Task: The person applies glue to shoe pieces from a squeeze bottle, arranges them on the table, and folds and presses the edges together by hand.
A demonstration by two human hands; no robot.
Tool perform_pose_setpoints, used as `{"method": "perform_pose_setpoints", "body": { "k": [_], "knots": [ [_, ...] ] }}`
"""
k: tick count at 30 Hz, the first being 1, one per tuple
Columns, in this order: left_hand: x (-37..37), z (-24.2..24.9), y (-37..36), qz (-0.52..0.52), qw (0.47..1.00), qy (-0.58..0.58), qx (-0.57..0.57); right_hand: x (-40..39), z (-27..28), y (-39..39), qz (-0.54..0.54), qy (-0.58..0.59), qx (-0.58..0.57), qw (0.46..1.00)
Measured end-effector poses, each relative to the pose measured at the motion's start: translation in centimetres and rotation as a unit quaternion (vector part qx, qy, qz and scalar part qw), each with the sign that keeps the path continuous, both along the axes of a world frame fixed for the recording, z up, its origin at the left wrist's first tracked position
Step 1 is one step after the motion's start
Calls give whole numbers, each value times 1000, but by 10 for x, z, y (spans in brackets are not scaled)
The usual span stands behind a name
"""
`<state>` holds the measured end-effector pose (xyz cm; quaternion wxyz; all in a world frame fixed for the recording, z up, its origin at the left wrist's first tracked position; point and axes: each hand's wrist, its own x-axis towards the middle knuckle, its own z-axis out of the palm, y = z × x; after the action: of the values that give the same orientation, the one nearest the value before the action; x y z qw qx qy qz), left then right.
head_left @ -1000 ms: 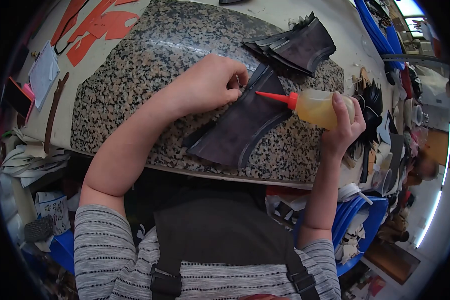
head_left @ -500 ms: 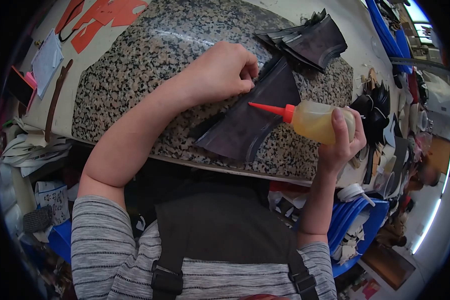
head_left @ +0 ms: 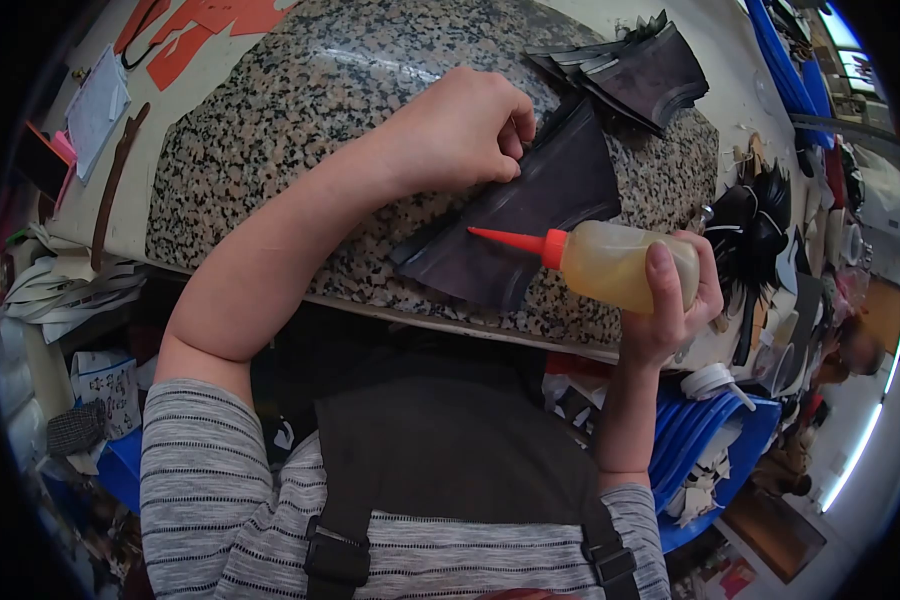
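Observation:
A dark, flared piece [head_left: 560,190] with lighter lines along its edges lies on the speckled stone slab [head_left: 300,120]. At its upper left edge is my left hand [head_left: 470,130], fingers curled and closed; what they pinch, if anything, is hidden. My right hand [head_left: 675,300] is wrapped round a clear squeeze bottle [head_left: 615,265] of yellowish liquid. The bottle is tilted on its side, and the tip of its red nozzle [head_left: 510,240] points left, over the lower part of the dark piece. Further back, a stack of similar dark pieces [head_left: 650,75] rests at the slab's upper right.
Red-orange sheets [head_left: 195,40], a brown strip [head_left: 118,185] and a white paper pad [head_left: 96,112] lie at the left. Black straps or parts [head_left: 760,215] are bundled at the right. Blue bins [head_left: 670,440] holding scraps stand below the table's right edge.
My right hand has moved the bottle left and slightly down, so the nozzle tip sits lower along the dark piece. My left hand has shifted slightly right and stays closed.

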<state>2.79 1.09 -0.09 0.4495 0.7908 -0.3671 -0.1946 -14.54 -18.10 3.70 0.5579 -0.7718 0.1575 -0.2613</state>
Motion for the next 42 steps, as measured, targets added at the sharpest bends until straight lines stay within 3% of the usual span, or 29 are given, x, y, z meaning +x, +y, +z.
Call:
{"method": "perform_pose_setpoints", "body": {
  "k": [17,25,27,30,31,34,37,40,42],
  "knots": [
    [-4,-2,-1,2,1000,-2,-18,-18,-5,27,45,-5,-12,999],
    [-8,4,-3,7,999,-2,35,-33,-1,38,72,0,82,994],
    [-9,3,-4,23,1000,13,6,-35,4,28,61,-44,130,989],
    [0,8,0,42,980,181,-78,-35,10,5,-8,-95,194,976],
    [8,17,3,57,963,245,-93,-35,14,-1,-32,-109,215,970],
    [48,49,17,132,939,281,-149,-40,29,-31,-58,-112,178,976],
    [104,79,31,206,917,256,-228,-41,29,-50,-69,-129,162,976],
    [167,88,31,295,881,245,-277,-41,26,-57,-71,-127,196,970],
    [224,54,30,328,885,224,-241,-38,23,-60,-75,-123,208,967]
  ]
}}
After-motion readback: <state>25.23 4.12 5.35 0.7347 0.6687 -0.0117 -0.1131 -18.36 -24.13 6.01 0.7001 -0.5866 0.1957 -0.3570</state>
